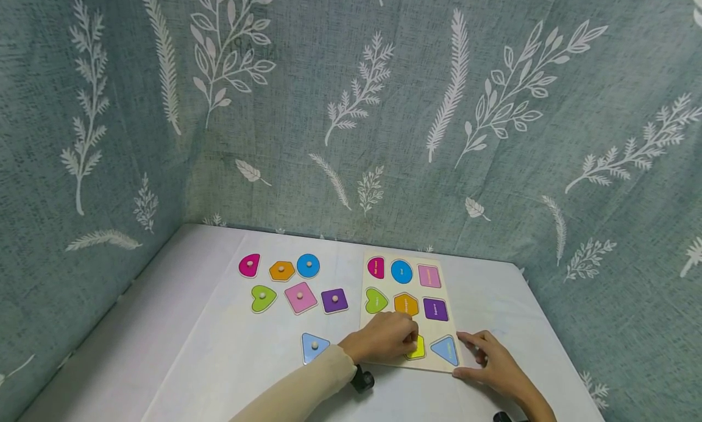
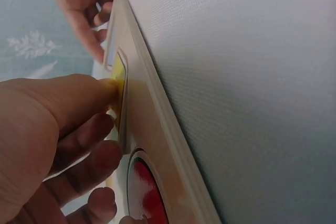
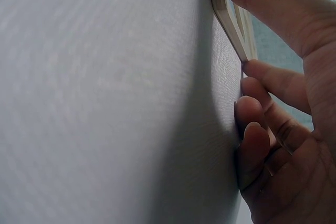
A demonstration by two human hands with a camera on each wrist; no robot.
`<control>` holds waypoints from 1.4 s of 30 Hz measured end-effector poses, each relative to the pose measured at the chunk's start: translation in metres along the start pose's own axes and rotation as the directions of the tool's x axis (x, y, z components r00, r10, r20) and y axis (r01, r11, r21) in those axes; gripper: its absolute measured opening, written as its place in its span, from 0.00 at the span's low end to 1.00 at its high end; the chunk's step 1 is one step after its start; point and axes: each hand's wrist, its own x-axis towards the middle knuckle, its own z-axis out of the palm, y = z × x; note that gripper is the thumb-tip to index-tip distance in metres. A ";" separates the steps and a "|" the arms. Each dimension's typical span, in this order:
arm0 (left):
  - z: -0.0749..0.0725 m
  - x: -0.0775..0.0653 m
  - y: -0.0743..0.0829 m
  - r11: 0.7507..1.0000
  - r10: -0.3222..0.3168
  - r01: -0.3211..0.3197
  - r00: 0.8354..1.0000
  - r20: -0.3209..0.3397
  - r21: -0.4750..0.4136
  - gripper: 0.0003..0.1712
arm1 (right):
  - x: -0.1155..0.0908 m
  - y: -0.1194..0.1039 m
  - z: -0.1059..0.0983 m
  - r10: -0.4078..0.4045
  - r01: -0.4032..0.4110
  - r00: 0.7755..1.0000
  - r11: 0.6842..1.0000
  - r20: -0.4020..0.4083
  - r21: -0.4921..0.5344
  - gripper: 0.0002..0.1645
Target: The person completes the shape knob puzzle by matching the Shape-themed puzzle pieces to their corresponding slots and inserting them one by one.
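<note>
A wooden shape puzzle board [image 1: 384, 260] lies flat, with coloured shapes and printed words. My left hand [image 1: 386, 337] reaches over its near row, its thumb and fingers pinching a yellow piece [image 2: 121, 95] at the board; the grip point itself is hidden by the fingers. Beside it, a red rounded shape [image 2: 144, 187] shows in the left wrist view, covered by the hand in the head view. At the near right corner my right hand [image 1: 490, 361] holds the board, thumb at the corner and index finger on the right edge. The blue triangle place [image 1: 445, 350] is close to it.
Left of the board lie loose knobbed pieces: a magenta half circle [image 1: 249, 265], orange hexagon [image 1: 274, 271], blue circle [image 1: 308, 273], green heart [image 1: 263, 303], pink square [image 1: 301, 304], purple square [image 1: 329, 303] and blue triangle [image 1: 309, 344]. Patterned cloth [image 1: 296, 123] surrounds the white table [image 1: 208, 349].
</note>
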 end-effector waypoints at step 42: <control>-0.066 -0.087 -0.084 0.993 -0.121 0.117 0.978 -0.172 -0.036 0.05 | 0.000 0.001 0.000 0.012 -0.012 1.000 1.000 0.012 -0.007 0.54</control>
